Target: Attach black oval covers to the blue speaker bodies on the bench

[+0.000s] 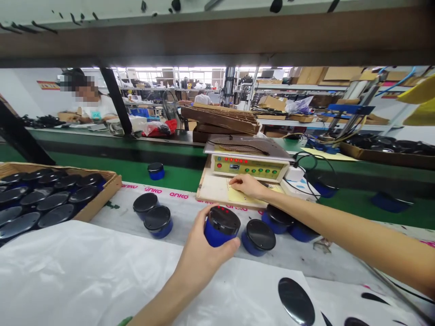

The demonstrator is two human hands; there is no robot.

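Note:
My left hand [204, 249] is wrapped round a blue round device [221, 226] with a glossy black top, on which small red lights and white markings show. My right hand [249, 185] rests over a yellow paper [238, 194] in front of a control box [249, 167] with red digits and green buttons. Its fingers are bent together, and whatever they may hold is too small to make out. Just right of the held device sits another blue device [258, 237]. Two more [158, 222] stand to the left, touching each other, and others lie partly under my right forearm.
A cardboard tray [110, 188] full of black-topped devices stands at the left. One device [156, 171] sits on the green belt [129, 170]. Black oval pieces [296, 301] lie at the front right. Black cables [307, 158] run beside the box. A person [97, 106] sits at the far left.

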